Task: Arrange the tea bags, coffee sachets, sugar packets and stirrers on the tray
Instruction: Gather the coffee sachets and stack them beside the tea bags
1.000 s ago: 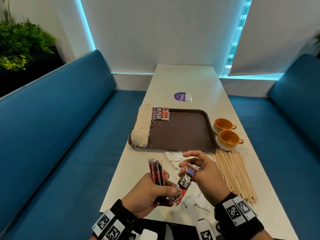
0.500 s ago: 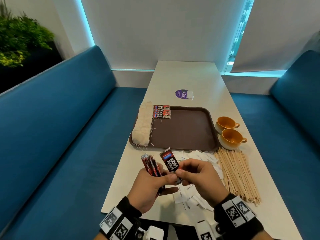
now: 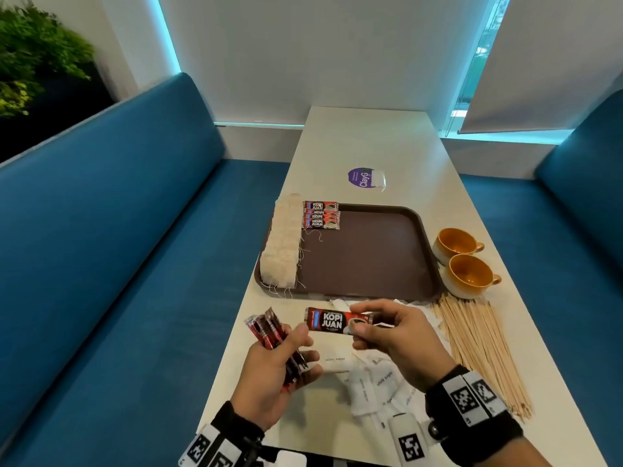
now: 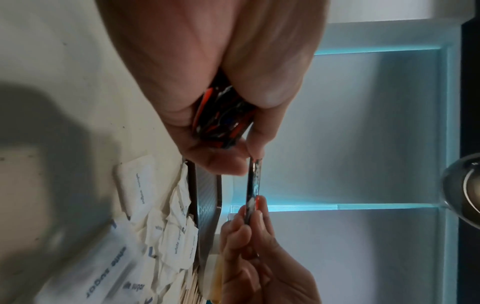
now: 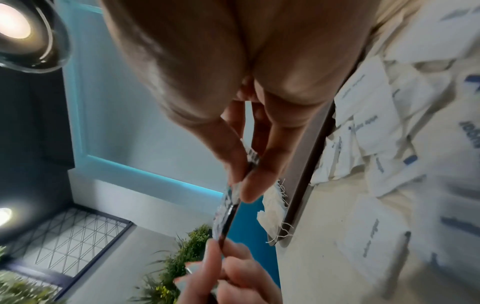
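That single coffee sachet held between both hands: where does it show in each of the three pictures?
Head: coffee sachet lies flat, centre, label up, below the tray.
Left wrist: edge-on, a thin vertical strip at centre.
Right wrist: edge-on, a slanted strip at lower centre.
Shared landmark: the white sugar packets.

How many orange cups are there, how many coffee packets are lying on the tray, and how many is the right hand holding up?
Orange cups: 2
Coffee packets on the tray: 3
Coffee packet in the right hand: 1
Total: 6
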### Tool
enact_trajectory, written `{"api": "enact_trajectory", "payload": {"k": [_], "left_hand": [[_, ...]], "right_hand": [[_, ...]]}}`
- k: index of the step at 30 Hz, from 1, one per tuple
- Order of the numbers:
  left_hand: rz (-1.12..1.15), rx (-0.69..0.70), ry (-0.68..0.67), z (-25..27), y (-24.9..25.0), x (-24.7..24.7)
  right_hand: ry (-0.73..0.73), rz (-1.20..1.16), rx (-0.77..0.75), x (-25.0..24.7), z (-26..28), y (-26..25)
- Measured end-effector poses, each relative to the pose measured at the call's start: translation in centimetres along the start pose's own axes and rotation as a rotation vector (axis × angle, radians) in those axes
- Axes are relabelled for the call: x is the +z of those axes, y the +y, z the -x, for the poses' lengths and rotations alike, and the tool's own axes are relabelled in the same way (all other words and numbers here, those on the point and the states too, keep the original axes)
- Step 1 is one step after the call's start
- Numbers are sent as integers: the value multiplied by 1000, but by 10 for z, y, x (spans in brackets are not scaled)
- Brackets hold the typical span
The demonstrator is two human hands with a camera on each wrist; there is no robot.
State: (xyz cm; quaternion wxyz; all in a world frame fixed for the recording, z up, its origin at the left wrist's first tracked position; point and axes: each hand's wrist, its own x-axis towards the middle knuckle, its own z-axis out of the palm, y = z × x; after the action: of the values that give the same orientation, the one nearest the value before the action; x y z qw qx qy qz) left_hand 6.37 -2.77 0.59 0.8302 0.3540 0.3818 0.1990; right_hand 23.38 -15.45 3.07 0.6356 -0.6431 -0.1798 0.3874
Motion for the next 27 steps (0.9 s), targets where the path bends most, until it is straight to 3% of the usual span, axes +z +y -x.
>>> {"api": "enact_trajectory", "payload": {"k": [5, 9, 15, 20, 27], "left_hand": [[42, -135, 37, -13, 2, -24], [81, -171, 63, -22, 2, -45], [104, -182, 109, -31, 7, -54], [32, -150, 43, -37, 14, -58], [78, -276, -8, -50, 17, -57]], "right_hand": [[109, -64, -44, -2, -60, -31], [221, -25, -81, -2, -143, -41], [212, 110, 10, 2, -244, -26], [207, 188, 103, 4, -286, -11], [302, 431, 192, 17, -312, -15]]}}
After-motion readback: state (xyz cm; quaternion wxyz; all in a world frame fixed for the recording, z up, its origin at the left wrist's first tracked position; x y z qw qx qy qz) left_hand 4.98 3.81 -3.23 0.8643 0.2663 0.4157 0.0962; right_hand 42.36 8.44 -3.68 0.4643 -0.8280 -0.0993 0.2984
